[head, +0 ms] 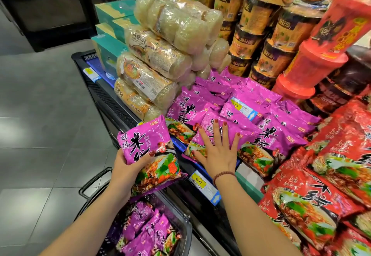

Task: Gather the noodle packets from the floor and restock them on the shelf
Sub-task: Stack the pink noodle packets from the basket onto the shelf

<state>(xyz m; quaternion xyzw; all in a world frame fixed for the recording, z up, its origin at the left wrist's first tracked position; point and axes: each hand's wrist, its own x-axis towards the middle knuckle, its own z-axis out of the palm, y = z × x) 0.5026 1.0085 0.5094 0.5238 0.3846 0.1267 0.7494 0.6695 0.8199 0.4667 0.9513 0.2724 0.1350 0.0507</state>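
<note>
My left hand (128, 167) grips a purple noodle packet (152, 155) from below, thumb across its front, holding it just off the shelf's front edge. My right hand (217, 147) lies flat with fingers spread, pressing on a purple packet (224, 127) at the front of the purple packet pile (261, 115) on the shelf (112, 103). Below, a black basket (180, 221) on the floor holds several more purple packets (148, 233).
Clear bags of pale rice noodles (160, 55) are stacked left of the purple pile, teal boxes (112, 24) behind them. Red noodle packets (331, 165) fill the shelf's right side. Cup noodles (261, 41) and red tubs (313, 63) stand behind. A 9.90 price tag (197, 179) hangs on the shelf edge. Grey tiled floor (40, 115) spreads left.
</note>
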